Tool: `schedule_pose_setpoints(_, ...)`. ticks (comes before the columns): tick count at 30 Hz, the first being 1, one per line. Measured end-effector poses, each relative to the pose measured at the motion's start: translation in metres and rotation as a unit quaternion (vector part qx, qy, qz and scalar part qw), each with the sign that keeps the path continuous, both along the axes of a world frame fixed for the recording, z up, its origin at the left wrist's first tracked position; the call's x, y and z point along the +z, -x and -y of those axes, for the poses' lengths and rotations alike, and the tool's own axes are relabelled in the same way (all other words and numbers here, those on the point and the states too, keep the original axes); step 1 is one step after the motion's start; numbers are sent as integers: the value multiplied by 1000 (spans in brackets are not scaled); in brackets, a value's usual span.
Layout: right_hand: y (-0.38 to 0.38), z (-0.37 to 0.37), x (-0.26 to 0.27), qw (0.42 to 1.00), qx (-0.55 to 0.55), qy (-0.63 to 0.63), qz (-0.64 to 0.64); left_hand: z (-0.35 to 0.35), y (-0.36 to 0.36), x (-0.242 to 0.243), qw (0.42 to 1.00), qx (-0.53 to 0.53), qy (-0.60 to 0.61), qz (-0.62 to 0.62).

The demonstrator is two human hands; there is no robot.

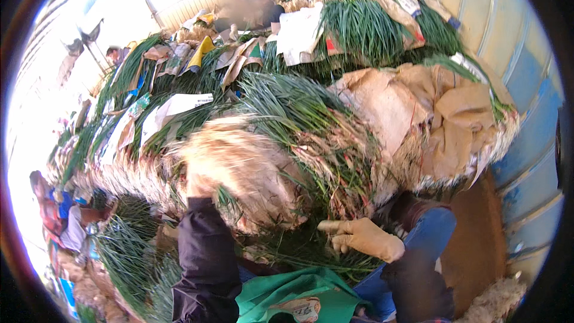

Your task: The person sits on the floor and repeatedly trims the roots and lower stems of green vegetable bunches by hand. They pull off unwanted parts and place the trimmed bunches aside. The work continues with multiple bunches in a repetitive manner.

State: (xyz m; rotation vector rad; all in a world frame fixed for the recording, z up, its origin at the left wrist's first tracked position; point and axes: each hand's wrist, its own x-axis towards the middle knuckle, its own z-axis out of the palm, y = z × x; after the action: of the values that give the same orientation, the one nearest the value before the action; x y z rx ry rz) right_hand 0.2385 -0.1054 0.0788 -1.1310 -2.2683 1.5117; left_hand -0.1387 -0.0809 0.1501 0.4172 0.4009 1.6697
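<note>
In a blur of motion, my left hand (197,185) holds a bunch of scallion-like greens (228,143) by its leafy part. The pale roots fan out above the hand, and a few green leaves (225,198) show beside the wrist; the fingers are indistinct. My right hand (361,238), in a tan work glove, is apart from the left with its index finger stretched out and the other fingers partly bent. Nothing shows in it. Just beyond it lies a loose heap of reddish-stemmed greens (336,157). Loose green leaves (309,244) lie below, above my lap.
Stacked bundles of greens (367,27) run across the back and left, wrapped in paper sacking (462,116). A corrugated metal wall (524,98) bounds the right. Ahead sits a person (251,0); another person (56,211) is at left. A green apron (296,296) covers my lap.
</note>
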Motion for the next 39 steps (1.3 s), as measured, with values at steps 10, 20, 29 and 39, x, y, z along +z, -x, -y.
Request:
schedule_pose_setpoints(10, 100, 0, -61, 979, 90, -178, 51, 123, 1, 102, 949, -10, -55, 311)
schedule_pose_setpoints(20, 222, -28, 49, 947, 22, 113, -301, 139, -17, 100, 927, -151, -91, 330)
schedule_pose_setpoints(29, 185, -59, -42, 972, 88, -190, -109, 138, -15, 86, 882, -155, -105, 433)
schedule_pose_setpoints(39, 71, -57, -142, 896, 126, -355, 235, 219, 34, 105, 968, -28, -90, 233)
